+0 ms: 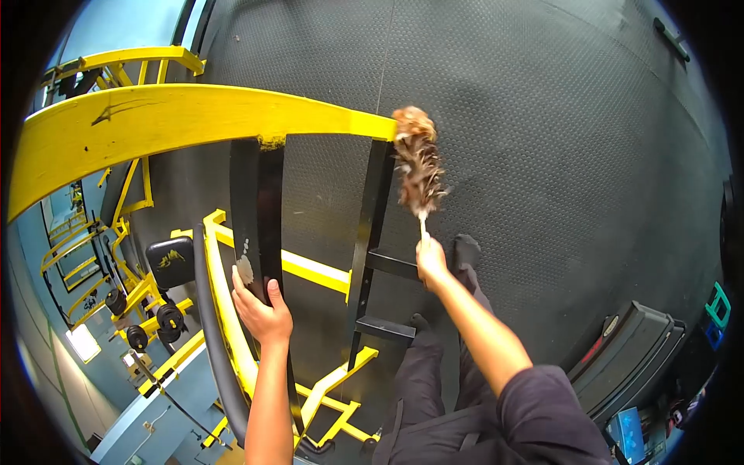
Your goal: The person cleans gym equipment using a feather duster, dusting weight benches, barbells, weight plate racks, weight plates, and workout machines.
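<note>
Head cam: R hand (431, 262) is gripping the pale handle of a feather duster (420, 167), fingers closed round it. Duster is pointing away from the person, its head fluffy, longish, brown w/ lighter tufts, a bit blurred. Its tip is sitting at the far end of the thick yellow beam (194, 110); touching or just beside, can't tell which. L hand (265, 311) is lying open over a flat black post (260, 205), thumb apart from fingers; can't tell how firmly it's pressing. Pale worn patch is showing on the post by the fingertips.

Beam is curving gently, smooth painted metal w/ dark scuffs & chips. Black upright (374, 205) is running down from near its end, w/ two short black rungs (387, 328) sticking out toward the person's legs. Dark padded tube (213, 325) is curving along L of the L hand; black pad (170, 262) w/ yellow marking is standing beyond it.

Edges/room: floor (558, 139) is spreading open R of the duster, black rubber w/ small raised texture, thin seams. Bulky black machine (632, 356) is standing well apart, lower R. L side's tighter, yellow bars crowding near the L hand.
</note>
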Demonstrator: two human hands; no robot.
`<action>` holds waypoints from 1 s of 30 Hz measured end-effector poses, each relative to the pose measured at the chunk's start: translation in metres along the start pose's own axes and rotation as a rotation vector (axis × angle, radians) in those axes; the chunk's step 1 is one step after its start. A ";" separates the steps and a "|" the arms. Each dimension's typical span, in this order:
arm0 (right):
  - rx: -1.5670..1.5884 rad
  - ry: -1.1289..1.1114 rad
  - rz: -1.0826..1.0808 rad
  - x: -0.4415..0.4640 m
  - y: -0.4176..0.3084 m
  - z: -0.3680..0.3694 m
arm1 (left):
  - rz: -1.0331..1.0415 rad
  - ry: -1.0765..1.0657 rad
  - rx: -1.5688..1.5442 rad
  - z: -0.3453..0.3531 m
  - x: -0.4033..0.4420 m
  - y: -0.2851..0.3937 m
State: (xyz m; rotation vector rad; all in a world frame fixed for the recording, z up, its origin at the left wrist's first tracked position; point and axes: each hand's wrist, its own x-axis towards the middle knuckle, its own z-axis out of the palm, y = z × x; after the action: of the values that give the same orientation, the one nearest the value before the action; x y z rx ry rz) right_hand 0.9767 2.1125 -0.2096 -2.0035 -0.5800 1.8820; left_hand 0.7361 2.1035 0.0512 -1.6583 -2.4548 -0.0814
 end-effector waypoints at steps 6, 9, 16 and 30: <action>-0.796 -0.242 0.014 -0.117 0.007 -0.082 | -0.048 -0.026 -0.022 -0.006 0.003 0.006; -0.931 -0.101 -0.111 -0.091 -0.011 -0.103 | -0.058 -0.031 -0.021 -0.004 0.002 0.003; -1.035 -0.045 -0.231 -0.043 -0.036 -0.114 | -0.079 -0.023 -0.035 -0.004 0.000 0.001; -1.107 -0.200 -0.933 -0.228 -0.151 -0.139 | -0.049 0.123 -0.488 -0.008 -0.029 -0.024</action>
State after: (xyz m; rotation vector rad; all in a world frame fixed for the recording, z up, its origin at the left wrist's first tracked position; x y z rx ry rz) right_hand 1.0948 2.1321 0.0729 -1.4188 -2.4665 1.1803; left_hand 0.7259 2.0666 0.0553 -1.6942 -2.5125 -0.8213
